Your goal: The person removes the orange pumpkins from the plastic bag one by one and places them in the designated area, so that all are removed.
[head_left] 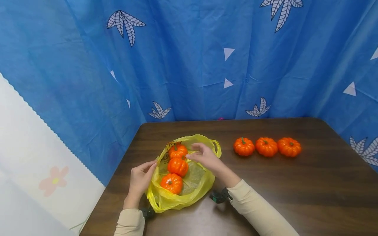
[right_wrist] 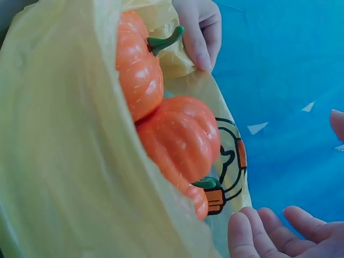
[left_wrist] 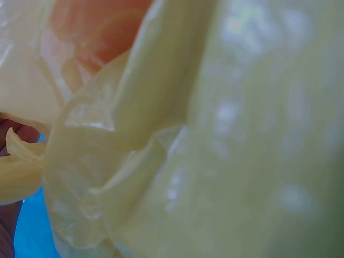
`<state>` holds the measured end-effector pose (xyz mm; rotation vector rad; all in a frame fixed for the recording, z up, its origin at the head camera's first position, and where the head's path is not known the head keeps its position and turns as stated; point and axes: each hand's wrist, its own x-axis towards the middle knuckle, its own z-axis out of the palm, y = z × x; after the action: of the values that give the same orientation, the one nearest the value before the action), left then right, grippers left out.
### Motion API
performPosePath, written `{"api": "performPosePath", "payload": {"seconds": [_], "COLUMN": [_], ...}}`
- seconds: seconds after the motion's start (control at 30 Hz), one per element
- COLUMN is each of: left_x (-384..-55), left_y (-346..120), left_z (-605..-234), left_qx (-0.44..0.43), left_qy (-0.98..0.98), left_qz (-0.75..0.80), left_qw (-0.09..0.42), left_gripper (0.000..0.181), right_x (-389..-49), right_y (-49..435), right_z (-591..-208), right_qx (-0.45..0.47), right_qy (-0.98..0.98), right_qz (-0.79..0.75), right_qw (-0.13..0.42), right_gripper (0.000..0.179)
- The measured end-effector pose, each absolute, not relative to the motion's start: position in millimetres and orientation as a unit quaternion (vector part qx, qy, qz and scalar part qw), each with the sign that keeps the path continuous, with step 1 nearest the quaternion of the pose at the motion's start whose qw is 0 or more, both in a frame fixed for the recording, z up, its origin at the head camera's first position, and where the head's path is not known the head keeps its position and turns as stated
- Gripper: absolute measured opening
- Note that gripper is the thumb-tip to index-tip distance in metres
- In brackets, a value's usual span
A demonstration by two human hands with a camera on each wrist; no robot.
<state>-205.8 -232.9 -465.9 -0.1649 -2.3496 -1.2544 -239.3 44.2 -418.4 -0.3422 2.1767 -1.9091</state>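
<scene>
A yellow plastic bag [head_left: 193, 196] lies spread open on the table with three small orange pumpkins inside: a back one [head_left: 178, 151], a middle one [head_left: 178, 166] and a front one [head_left: 172, 183]. My left hand [head_left: 141, 180] pinches the bag's left rim between thumb and fingers, which the right wrist view also shows. Over the bag's right side hovers my right hand [head_left: 206, 159], fingers loosely bent and holding nothing, close to the middle pumpkin. Mostly yellow plastic [left_wrist: 242, 134] fills the left wrist view, with a blurred orange shape behind it.
Three more orange pumpkins stand in a row on the brown table [head_left: 265, 190], right of the bag: a left one [head_left: 243, 147], a middle one [head_left: 266, 147] and a right one [head_left: 289, 147]. A blue patterned curtain [head_left: 192, 65] hangs behind the table.
</scene>
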Motion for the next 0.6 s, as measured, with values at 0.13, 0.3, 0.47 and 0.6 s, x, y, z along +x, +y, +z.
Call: {"api": "performPosePath", "payload": {"seconds": [0.13,0.3,0.47,0.6], "left_x": [-205.9,-205.7,-206.8,-207.0], "left_y": [-233.5,-233.4,-233.4,-233.1], "left_z": [-466.0,-466.5,-466.8,-466.2], "left_qx": [-0.057,-0.063,-0.07,-0.066], "left_qy": [-0.858,-0.855,-0.852,-0.855], "left_qz": [-0.454,-0.458,-0.459,-0.457], "left_qw": [0.233,0.234,0.241,0.237], "left_gripper": [0.014,0.014,0.015,0.014], "right_x": [-241.3,-243.9,-247.4,-249.2], "right_y": [39.2,34.1,29.5,26.8], "right_z": [-417.8,-422.0,-428.4,-433.0], "right_qx": [-0.11,-0.101,-0.091,-0.078], "right_qy": [0.736,0.735,0.742,0.75], "right_qz": [-0.654,-0.652,-0.644,-0.634], "right_qw": [0.134,0.154,0.165,0.171], "right_gripper": [0.071,0.071,0.072,0.07]}}
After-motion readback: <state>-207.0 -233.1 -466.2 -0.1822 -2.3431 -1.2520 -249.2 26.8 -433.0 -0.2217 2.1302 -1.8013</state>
